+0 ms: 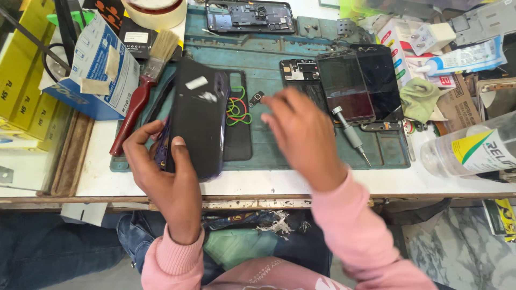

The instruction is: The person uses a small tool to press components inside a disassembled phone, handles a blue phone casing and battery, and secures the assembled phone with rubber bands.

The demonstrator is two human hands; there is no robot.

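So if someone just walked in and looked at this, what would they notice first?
Probably the two hands in pink sleeves over the green mat. The left hand grips a black phone tilted up at the near left of the mat, and the right hand, blurred, hovers open beside it. Next come the phone screens lying flat on the mat's right, a screwdriver beside them, and the red-handled brush on the left.

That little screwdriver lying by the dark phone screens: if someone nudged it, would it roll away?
Probably a little. The screwdriver has a round, slim metal body, so a sideways nudge would likely roll it. It lies on the green work mat, which looks grippy and may slow it. It looks stiff and light, easily pinched up. The right hand hovers beside it.
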